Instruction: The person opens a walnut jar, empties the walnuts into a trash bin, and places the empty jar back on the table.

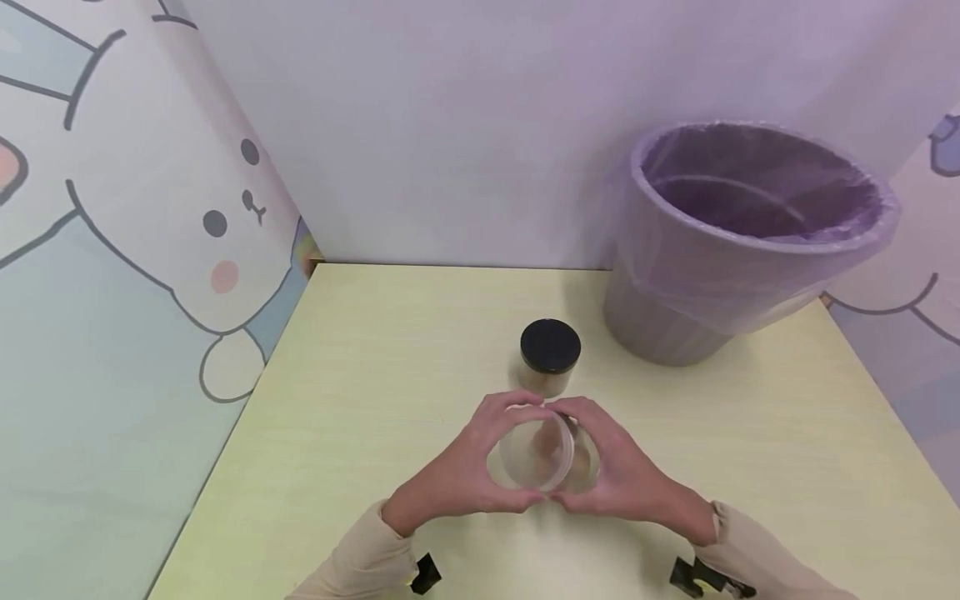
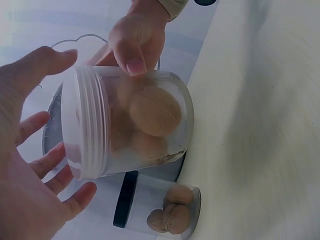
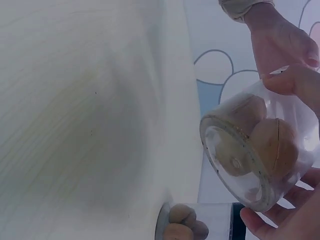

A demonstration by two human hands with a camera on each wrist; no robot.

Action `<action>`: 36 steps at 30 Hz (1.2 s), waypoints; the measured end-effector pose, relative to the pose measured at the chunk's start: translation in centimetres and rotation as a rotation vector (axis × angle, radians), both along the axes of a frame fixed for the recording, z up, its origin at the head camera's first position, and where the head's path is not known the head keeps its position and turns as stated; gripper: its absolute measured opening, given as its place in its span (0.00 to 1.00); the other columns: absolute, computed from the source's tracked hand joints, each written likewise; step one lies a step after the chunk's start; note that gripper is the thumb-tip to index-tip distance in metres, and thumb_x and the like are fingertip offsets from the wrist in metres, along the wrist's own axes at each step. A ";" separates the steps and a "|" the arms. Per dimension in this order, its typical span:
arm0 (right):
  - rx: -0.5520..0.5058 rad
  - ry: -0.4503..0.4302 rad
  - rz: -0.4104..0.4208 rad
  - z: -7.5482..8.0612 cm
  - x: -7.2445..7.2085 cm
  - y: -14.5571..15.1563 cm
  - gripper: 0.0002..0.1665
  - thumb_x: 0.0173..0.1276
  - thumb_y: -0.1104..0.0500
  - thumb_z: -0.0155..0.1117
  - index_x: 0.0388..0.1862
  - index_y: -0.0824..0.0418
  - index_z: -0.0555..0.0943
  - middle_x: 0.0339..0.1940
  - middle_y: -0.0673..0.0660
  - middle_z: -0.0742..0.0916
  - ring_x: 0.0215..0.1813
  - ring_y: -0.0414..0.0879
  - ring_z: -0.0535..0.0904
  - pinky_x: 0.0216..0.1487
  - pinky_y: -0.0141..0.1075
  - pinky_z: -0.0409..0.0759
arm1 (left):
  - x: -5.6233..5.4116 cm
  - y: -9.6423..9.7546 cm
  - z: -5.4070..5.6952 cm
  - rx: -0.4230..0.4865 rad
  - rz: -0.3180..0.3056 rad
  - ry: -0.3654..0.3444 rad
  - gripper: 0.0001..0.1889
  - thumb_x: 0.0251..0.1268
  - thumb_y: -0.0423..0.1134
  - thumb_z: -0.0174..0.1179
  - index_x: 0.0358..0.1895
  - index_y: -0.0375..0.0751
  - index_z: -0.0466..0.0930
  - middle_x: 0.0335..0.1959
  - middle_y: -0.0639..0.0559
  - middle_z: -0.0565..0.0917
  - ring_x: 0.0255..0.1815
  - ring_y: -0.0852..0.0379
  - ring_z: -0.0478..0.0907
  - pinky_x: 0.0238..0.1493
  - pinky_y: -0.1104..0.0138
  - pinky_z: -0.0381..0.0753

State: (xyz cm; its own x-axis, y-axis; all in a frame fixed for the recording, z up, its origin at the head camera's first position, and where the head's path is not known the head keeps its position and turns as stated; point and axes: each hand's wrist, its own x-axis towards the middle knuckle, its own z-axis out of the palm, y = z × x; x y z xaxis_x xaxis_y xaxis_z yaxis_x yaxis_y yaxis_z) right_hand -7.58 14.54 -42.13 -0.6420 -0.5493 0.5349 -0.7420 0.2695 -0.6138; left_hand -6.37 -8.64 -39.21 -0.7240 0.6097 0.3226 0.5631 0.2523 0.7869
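Observation:
Between the two hands, a clear jar [image 2: 172, 125] with walnuts [image 2: 155, 111] inside is tilted, its lid end toward the left hand. My left hand [image 1: 465, 468] curves its thumb and fingers around the whitish screw lid [image 2: 72, 120], fingertips right at its rim. The right hand [image 1: 632, 468] grips the jar's body, thumb on one side and fingers on the other. Just beyond the hands, a second clear jar [image 1: 543, 383] with a black lid [image 1: 551, 345] stands upright on the table; brown walnuts [image 3: 187, 224] show inside it.
A grey bin [image 1: 660, 325] lined with a translucent plastic bag [image 1: 750, 279] stands at the back right of the pale wooden table [image 1: 390, 350]. A white wall [image 1: 420, 133] rises behind, and a panel [image 1: 150, 208] with cartoon drawings borders the left side.

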 end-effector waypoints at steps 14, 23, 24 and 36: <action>0.068 0.075 -0.064 1.1 0.5 -0.3 0.57 0.27 0.56 0.80 0.64 0.58 0.69 0.57 0.48 0.75 0.54 0.42 0.72 0.53 0.31 0.69 | 0.1 0.4 -0.1 -0.010 0.043 0.176 0.39 0.42 0.45 0.74 0.64 0.54 0.70 0.65 0.55 0.66 0.63 0.57 0.60 0.56 0.63 0.70; 0.091 0.128 -0.143 1.2 0.8 -0.8 0.55 0.27 0.52 0.80 0.62 0.56 0.71 0.56 0.47 0.77 0.53 0.42 0.72 0.51 0.33 0.68 | 0.6 0.5 -0.2 0.013 0.178 0.125 0.38 0.41 0.53 0.75 0.62 0.55 0.73 0.60 0.60 0.69 0.59 0.61 0.65 0.50 0.64 0.75; 0.101 0.134 -0.158 1.1 0.9 -0.8 0.54 0.28 0.52 0.80 0.61 0.57 0.71 0.55 0.47 0.77 0.53 0.42 0.72 0.51 0.34 0.69 | 0.7 0.6 -0.1 0.011 0.196 0.104 0.38 0.42 0.54 0.75 0.62 0.55 0.73 0.59 0.61 0.69 0.58 0.61 0.65 0.49 0.64 0.75; 0.174 0.033 -0.151 1.1 1.2 -0.4 0.55 0.30 0.52 0.81 0.63 0.56 0.69 0.56 0.48 0.76 0.54 0.42 0.71 0.51 0.38 0.73 | 1.2 0.2 0.4 -0.076 0.187 -0.003 0.40 0.44 0.59 0.72 0.65 0.62 0.67 0.64 0.64 0.63 0.64 0.64 0.59 0.55 0.59 0.72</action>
